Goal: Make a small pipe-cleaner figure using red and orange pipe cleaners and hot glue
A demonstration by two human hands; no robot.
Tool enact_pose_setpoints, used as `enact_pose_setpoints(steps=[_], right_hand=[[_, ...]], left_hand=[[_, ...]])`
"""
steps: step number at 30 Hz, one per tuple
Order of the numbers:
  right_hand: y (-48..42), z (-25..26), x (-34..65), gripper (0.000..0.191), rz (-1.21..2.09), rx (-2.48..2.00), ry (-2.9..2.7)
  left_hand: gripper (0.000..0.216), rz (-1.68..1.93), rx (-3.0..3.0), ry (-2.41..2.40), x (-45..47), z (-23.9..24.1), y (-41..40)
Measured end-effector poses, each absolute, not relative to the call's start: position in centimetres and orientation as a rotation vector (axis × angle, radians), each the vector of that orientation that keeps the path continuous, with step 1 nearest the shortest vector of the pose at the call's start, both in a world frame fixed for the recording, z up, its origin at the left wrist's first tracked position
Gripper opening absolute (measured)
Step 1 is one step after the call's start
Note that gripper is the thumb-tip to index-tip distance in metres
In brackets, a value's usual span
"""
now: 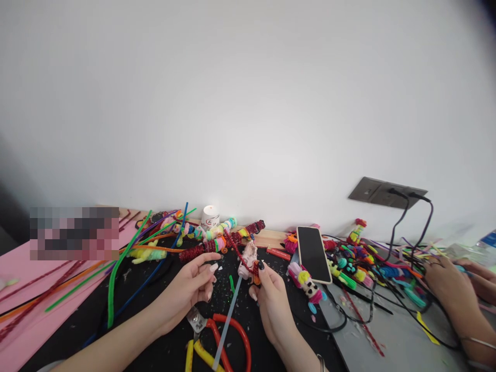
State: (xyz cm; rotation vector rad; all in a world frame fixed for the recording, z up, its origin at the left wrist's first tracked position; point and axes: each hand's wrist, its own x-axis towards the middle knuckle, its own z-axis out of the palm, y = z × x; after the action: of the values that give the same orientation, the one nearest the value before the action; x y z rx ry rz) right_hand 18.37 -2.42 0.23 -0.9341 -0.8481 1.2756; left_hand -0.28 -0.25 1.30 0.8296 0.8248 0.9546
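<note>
My right hand [271, 297] pinches a dark red tinsel pipe cleaner [236, 244] between thumb and fingers. A small orange piece [256, 279] shows by the fingertips. To its left, my left hand [197, 281] is raised with its fingers loosely bent and apart, and nothing shows in it. Between the hands lies a pale pink object [248, 256], partly hidden, with a long translucent stick [228, 323] running from it toward me. Below the hands are red-handled pliers [232, 330] and a yellow-handled tool [203, 354], overlapping each other.
Pipe cleaners [127, 258] spread over pink sheets [73, 284] at left. A paper cup [210, 217] stands by the wall. At right lie a phone [313, 254], a pipe-cleaner doll [306, 284] and cables [341, 323] from a wall socket [387, 192]. Another person's hands [451, 284] work there.
</note>
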Motion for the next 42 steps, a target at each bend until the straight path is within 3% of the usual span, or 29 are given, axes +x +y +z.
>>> enact_pose_setpoints(steps=[17, 30, 38, 42], right_hand=[[-2.6, 0.3, 18.3, 0.030, 1.281, -0.937, -0.858], [-2.5, 0.2, 18.3, 0.030, 1.275, -0.951, -0.847], [-2.6, 0.2, 18.3, 0.030, 1.287, -0.953, -0.864], [-2.6, 0.2, 18.3, 0.030, 1.301, -0.942, -0.837]], left_hand=[[0.033, 0.981, 0.811, 0.789, -0.1, 1.7, -0.5], [0.048, 0.939, 0.779, 0.928, -0.1, 2.4, -0.5], [0.040, 1.043, 0.806, 0.884, -0.2, 2.2, -0.5], [0.045, 1.020, 0.778, 0.899, -0.2, 2.2, -0.5]])
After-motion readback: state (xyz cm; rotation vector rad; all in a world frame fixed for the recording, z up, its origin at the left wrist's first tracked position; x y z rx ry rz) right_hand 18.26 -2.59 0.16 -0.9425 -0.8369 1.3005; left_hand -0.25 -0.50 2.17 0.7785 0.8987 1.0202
